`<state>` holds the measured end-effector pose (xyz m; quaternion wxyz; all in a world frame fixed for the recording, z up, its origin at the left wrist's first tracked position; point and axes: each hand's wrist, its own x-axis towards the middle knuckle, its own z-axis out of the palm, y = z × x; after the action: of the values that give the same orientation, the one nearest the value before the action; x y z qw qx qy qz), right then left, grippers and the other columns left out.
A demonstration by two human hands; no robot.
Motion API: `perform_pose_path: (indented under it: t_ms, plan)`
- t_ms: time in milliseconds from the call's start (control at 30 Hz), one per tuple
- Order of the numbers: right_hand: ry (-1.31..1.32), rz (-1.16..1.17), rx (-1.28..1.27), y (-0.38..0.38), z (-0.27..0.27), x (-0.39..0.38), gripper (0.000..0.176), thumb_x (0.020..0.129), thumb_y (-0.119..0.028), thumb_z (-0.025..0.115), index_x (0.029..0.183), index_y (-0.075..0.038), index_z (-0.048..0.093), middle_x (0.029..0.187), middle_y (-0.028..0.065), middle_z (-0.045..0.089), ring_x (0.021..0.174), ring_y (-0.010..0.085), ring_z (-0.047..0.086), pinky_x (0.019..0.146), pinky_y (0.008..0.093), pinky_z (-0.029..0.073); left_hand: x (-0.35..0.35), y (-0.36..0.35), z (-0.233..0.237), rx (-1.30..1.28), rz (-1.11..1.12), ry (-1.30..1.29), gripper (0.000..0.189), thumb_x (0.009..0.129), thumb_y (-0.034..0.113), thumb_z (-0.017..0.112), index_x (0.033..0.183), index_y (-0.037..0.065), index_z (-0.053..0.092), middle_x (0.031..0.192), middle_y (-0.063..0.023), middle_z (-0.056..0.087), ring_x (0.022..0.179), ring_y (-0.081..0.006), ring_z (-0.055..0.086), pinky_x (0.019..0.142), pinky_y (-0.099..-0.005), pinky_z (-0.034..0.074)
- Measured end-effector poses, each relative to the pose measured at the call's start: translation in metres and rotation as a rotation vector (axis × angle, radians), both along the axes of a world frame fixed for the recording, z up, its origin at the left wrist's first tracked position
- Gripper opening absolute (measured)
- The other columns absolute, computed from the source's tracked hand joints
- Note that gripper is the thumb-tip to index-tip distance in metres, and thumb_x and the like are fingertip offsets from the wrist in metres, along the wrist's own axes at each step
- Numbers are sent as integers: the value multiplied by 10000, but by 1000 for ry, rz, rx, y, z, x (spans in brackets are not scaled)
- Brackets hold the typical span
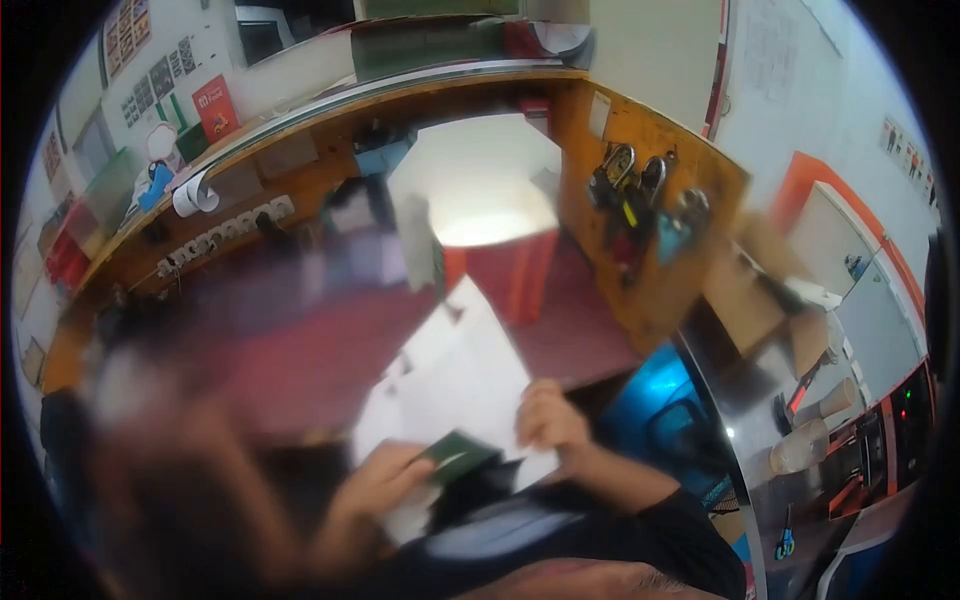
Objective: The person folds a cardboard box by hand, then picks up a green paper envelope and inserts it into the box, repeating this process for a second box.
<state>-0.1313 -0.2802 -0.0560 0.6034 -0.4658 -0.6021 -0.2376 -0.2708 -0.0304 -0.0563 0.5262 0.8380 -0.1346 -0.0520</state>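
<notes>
A white sheet [440, 370] with notched, cut-out edges stretches in front of my body, tilted toward the table. Curled fingers of my right hand [552, 420] grip its right edge near the bottom. Lower on the left, my left hand [385, 482] is closed on a small dark green rectangle [460, 455], thumb on top; this piece overlaps the sheet's lower part. Black material [475, 492] shows just beneath the green rectangle. The picture is slightly smeared by motion.
A white stool [495, 190] with orange-red legs stands ahead. Padlocks [625, 200] hang on the wooden panel to the right. Scissors [786, 535] lie on the right-hand counter. At left, another person's arm [240, 490] is blurred. The tabletop [300, 370] is dark red.
</notes>
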Motion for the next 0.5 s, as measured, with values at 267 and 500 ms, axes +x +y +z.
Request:
perform_pose_path:
  t_ms: [267, 500]
  plan:
    - [-45, -135, -268, 27, 36, 0, 287, 815, -177, 757, 1083, -95, 696, 945, 62, 581, 827, 254, 532, 776, 379, 397, 10, -11, 23, 55, 50, -151, 429, 1017, 382, 498, 882, 9, 661, 674, -107, 611, 619, -224, 580, 605, -368, 470]
    - [-80, -230, -183, 42, 39, -6, 299, 836, -143, 728, 1136, -139, 728, 1157, 34, 639, 1046, 288, 561, 922, 436, 436, 8, 1, 34, 46, 173, -246, 351, 1004, 314, 537, 918, 8, 686, 744, -119, 646, 683, -205, 629, 641, -361, 484]
